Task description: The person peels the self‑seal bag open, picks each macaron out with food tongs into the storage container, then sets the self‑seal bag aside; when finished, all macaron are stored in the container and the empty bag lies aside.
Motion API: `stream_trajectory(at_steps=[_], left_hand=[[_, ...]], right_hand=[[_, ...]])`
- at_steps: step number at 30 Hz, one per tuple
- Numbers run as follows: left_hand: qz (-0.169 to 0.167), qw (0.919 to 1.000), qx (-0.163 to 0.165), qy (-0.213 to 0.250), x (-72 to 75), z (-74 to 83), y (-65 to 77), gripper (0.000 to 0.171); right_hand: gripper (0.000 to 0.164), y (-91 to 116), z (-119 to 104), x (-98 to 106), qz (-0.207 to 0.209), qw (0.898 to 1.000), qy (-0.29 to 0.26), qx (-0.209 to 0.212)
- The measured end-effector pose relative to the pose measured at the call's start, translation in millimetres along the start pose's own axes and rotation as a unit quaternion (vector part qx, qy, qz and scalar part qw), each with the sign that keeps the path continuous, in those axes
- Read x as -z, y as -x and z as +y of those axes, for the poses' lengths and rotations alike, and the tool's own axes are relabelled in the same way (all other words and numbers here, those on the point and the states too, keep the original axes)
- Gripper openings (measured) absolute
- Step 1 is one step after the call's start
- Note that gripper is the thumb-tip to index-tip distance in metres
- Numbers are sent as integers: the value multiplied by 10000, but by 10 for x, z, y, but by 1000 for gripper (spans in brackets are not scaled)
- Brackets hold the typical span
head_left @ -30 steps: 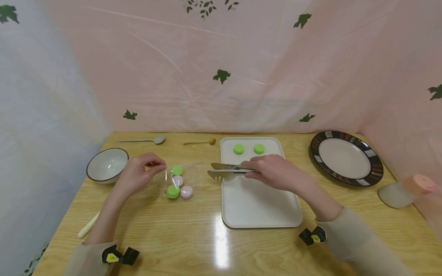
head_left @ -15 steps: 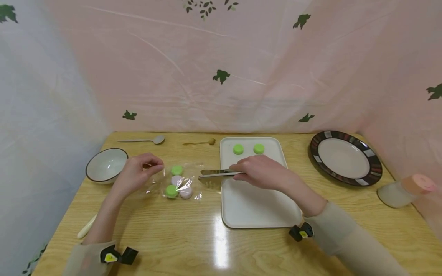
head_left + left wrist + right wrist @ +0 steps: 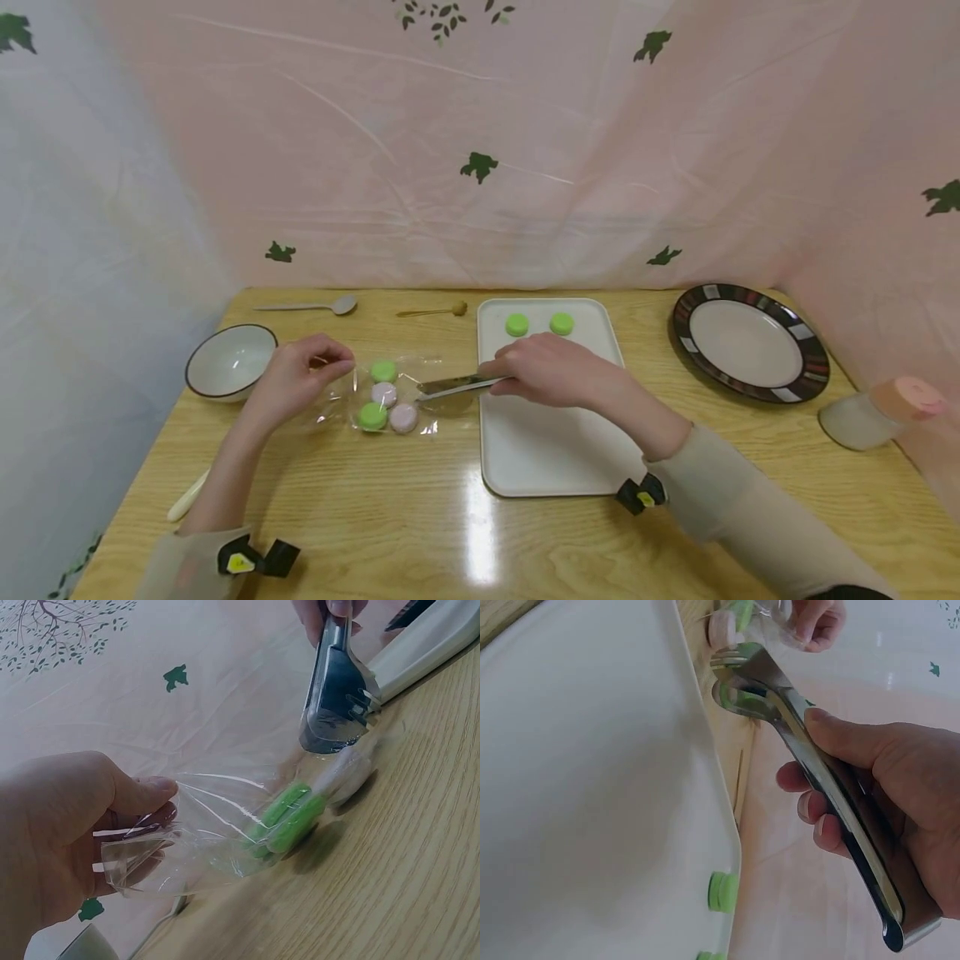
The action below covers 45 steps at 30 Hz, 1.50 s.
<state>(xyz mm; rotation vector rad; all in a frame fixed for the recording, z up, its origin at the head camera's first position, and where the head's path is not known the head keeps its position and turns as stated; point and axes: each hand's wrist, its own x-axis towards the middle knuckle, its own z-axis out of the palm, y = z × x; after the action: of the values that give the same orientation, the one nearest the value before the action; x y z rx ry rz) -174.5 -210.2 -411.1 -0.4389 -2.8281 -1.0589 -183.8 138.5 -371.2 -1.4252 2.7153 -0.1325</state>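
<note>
My left hand point(image 3: 300, 375) pinches the edge of a clear plastic bag point(image 3: 217, 847) between thumb and fingers. Inside the bag lie two green macarons point(image 3: 372, 416) and two pale pink macarons point(image 3: 403, 417). In my right hand point(image 3: 551, 371) I grip metal serving tongs point(image 3: 817, 765), one end spoon-like, the other forked. The tips of the tongs point left, at the bag's right side, close by the pink macarons, with nothing between them. In the right wrist view the fingers wrap round the tongs' arms.
Under my right forearm is a white tray point(image 3: 562, 458); two green macarons point(image 3: 562, 324) lie at its far end. A bowl point(image 3: 232, 362) stands left, a dark-rimmed plate point(image 3: 746, 346) and a pink-lidded jar point(image 3: 862, 421) right. A spoon point(image 3: 345, 305) and a small golden utensil point(image 3: 435, 312) lie behind.
My right hand has moved left with the tongs, from over the tray to the bag's right side, and the tongs' tips have drawn closer together. My left hand stays nearly still.
</note>
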Motion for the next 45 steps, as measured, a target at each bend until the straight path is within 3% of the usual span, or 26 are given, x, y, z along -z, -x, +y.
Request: stream_trajectory(at_steps=[20, 30, 45], left_hand=[[-89, 9999, 79, 22, -8, -6, 10, 4], [-82, 10000, -39, 23, -14, -13, 3, 3], [-142, 9999, 23, -16, -13, -3, 7, 3]], right_hand=[[12, -132, -23, -31, -295, 9986, -261, 353], [31, -166, -23, -53, -282, 9984, -217, 435], [28, -226, -58, -59, -261, 9980, 21, 569]])
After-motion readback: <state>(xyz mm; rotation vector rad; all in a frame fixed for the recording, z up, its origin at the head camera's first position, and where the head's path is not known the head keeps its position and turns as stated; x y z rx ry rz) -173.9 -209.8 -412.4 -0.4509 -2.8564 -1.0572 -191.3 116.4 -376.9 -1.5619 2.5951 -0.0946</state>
